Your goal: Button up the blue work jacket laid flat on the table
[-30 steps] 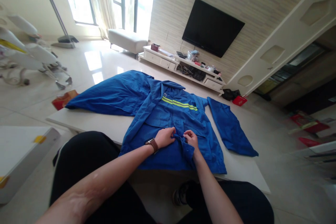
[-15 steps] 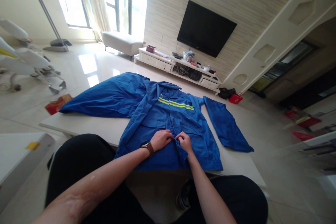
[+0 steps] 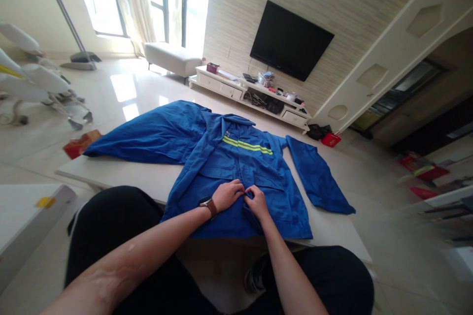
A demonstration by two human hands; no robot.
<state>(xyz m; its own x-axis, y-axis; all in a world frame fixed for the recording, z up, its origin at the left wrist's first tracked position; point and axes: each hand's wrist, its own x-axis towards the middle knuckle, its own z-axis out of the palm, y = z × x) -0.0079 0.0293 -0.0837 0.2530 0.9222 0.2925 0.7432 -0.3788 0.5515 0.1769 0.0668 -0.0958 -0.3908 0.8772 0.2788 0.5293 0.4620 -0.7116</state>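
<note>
A blue jacket [image 3: 221,206] with yellow reflective stripes lies spread front side up on a low white table [image 3: 148,175], one sleeve stretched to each side. My left hand [image 3: 227,195], with a brown-strapped watch on its wrist, pinches the front edge of the jacket near the middle. Right beside it, my right hand [image 3: 256,202] grips the same edge, its fingers closed. The fingertips of both hands nearly meet. What lies between them is too small to make out.
My knees in black trousers [image 3: 118,221] are at the table's near side. A red box [image 3: 82,143] stands beyond the table's left end. A white cabinet [image 3: 218,83] with small items stands under a television [image 3: 291,39]. At the lower left is a white surface [image 3: 25,211].
My right hand has moved slightly left, closer to my left hand, and its fingers have curled in. The jacket's front edge is less lifted below it.
</note>
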